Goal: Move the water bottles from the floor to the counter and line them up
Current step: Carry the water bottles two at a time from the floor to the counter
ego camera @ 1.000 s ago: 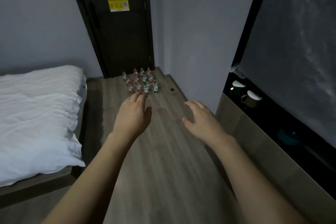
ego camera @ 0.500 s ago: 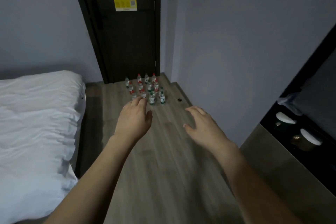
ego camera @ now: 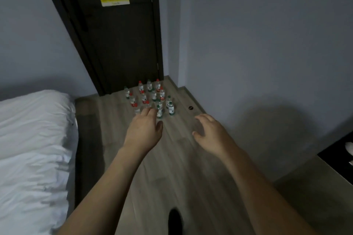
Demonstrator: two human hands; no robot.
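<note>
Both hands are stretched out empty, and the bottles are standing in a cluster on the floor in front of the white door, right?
Not quite: the door is dark, nearly black, not white, as the head view shows. The rest holds: the left hand and right hand are stretched out empty, and the bottles stand in a cluster on the floor in front of it.

Water bottles (ego camera: 150, 97) nearer than before, counter (ego camera: 336, 156) now mostly out of view.

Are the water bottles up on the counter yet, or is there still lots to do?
Nothing looks done yet. The small clear plastic water bottles all stand clustered on the wooden floor by the dark door. The left hand and right hand are open and empty. Every bottle remains to move.
</note>
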